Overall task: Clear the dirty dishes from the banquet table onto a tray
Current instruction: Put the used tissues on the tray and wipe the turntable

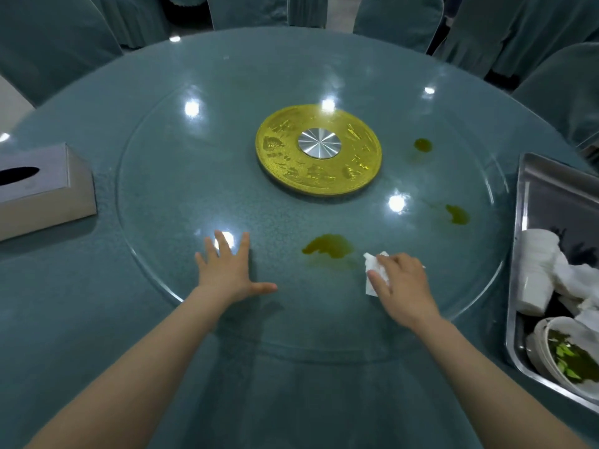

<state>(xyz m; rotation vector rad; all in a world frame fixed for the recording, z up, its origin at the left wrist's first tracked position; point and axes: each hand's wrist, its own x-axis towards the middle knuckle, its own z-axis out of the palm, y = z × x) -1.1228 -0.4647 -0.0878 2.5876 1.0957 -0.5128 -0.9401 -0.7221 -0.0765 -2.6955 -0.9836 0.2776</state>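
A metal tray stands at the table's right edge, holding stacked white cups, crumpled napkins and a white bowl with green leftovers. My right hand presses a white tissue flat on the glass turntable, just right of a greenish-yellow spill. My left hand lies flat on the glass with its fingers spread. Two smaller spills sit further right.
A gold disc with a silver hub marks the turntable's centre. A grey tissue box stands at the left edge of the table. Chairs in teal covers ring the far side.
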